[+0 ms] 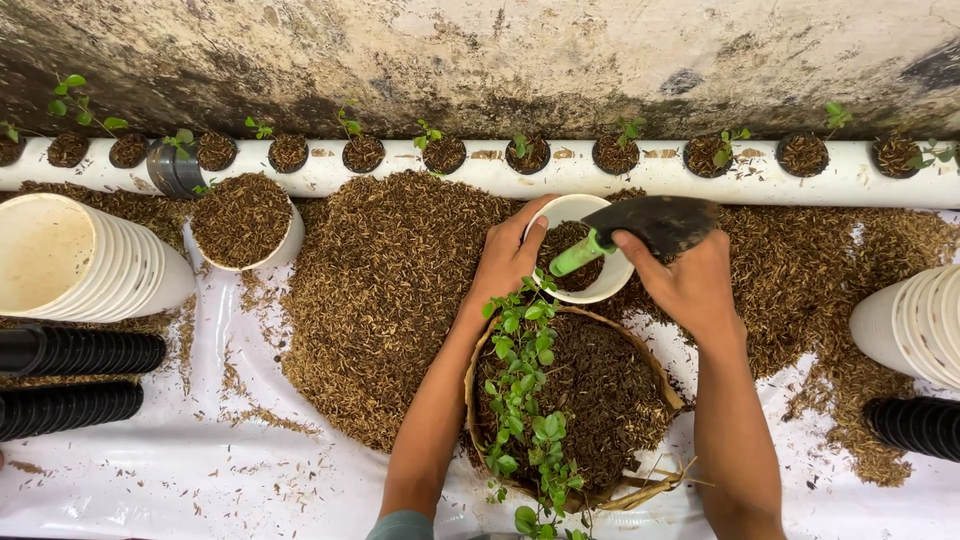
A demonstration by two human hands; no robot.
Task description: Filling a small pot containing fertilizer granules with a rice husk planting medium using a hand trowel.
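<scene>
Both bare forearms reach forward, converging. The left hand (510, 255) is cupped, fingers (535, 235) curled and thumb up. The right hand (680, 280) is clenched in a grip, knuckles upward.

Bare forearms; a grey-green sleeve edge (400, 525) shows at bottom.

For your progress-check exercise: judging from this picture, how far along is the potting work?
Done: one white cup by the pipe sits full of husk mix. In hand: the left hand steadies another cup while the right hand tips in mix with a trowel. Left: stacked empty cups and seedlings in the basket.
</scene>
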